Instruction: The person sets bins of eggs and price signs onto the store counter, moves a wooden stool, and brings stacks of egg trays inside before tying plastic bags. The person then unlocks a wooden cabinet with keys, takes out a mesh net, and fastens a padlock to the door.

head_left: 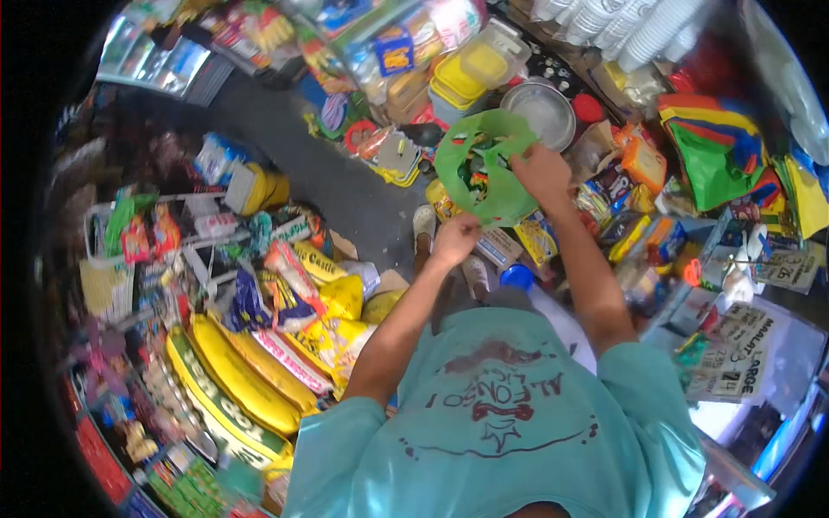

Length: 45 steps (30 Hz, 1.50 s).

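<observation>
A light green plastic bag (458,155) with its mouth open hangs before me. Through the opening, small packets in dark and bright colours (477,177) show, too small to name. My left hand (458,240) is closed on the bag's lower edge, nearest my body. Higher up and to the right, my right hand (542,175) has its fingers closed round the bag's right side. Part of its grip is hidden behind the bag and the hand itself.
A round metal basin (540,116) and yellow-lidded tubs (462,82) lie beyond the bag. Large yellow packs (250,371) fill the left side. Stacked white cups (648,39) are at the top right, coloured bags (717,147) below them. A dark floor strip (276,129) runs between piles of goods.
</observation>
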{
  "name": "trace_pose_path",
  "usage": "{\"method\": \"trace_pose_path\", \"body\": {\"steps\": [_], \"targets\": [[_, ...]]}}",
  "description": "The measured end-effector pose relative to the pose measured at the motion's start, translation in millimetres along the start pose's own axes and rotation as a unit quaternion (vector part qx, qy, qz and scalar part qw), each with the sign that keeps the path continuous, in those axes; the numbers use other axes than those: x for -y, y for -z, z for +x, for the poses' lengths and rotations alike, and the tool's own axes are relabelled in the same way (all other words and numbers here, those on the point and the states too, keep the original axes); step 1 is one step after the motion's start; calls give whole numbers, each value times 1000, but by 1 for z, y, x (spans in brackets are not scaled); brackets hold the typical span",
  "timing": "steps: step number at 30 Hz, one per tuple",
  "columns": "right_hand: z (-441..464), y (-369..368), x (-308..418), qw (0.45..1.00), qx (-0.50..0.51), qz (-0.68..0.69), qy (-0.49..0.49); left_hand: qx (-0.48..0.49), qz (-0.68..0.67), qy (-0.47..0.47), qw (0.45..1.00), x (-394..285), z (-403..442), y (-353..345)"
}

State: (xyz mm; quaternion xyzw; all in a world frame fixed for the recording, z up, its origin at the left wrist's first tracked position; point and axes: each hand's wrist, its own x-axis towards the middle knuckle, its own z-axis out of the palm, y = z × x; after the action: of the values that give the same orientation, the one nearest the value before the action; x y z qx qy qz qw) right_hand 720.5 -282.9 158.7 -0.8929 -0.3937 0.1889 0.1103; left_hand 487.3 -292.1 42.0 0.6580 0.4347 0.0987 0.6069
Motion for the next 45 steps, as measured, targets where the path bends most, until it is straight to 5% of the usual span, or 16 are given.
{"method": "trace_pose_path", "body": {"steps": [5, 6, 8, 12, 15, 19, 21, 24, 27, 31, 34, 39, 42, 45], "targets": [[84, -21, 79, 985, 121, -127, -3, -97, 8, -74, 992, 31, 148, -42], [102, -29, 93, 975, 183, -125, -32, -22, -119, 55, 991, 21, 166, -41], [130, -62, 104, 967, 204, -151, -35, 121, -342, 313, 878, -7, 195, -24], [166, -97, 87, 965, 218, -141, -45, 267, -463, 297, 791, -2, 216, -24], [170, -68, 56, 962, 231, -141, -39, 394, -302, 251, 831, -26, 204, 23], [147, -61, 1, 976, 209, -11, -54, 349, 50, -59, 934, -55, 203, 50], [127, -71, -3, 981, 164, 26, -102, 280, 302, -270, 870, -67, 228, 57], [102, -76, -4, 975, 107, 94, -173, 235, 306, -418, 822, -88, 273, 63], [79, -126, -20, 938, 36, 241, -245, 340, 217, -517, 755, -72, 313, 44], [44, -169, 4, 838, -101, 412, -344, 544, 276, -164, 775, -86, 332, 10], [26, -181, 40, 829, -153, 402, -357, 573, 298, -144, 750, -55, 347, -13], [19, -208, 42, 837, -126, 413, -337, 632, 498, -157, 573, -75, 333, -14], [19, -200, 27, 857, -129, 415, -275, 586, 433, -317, 607, -45, 339, -2], [29, -193, 8, 874, -234, 346, -247, 612, 422, -256, 618, -65, 327, 1]]}}
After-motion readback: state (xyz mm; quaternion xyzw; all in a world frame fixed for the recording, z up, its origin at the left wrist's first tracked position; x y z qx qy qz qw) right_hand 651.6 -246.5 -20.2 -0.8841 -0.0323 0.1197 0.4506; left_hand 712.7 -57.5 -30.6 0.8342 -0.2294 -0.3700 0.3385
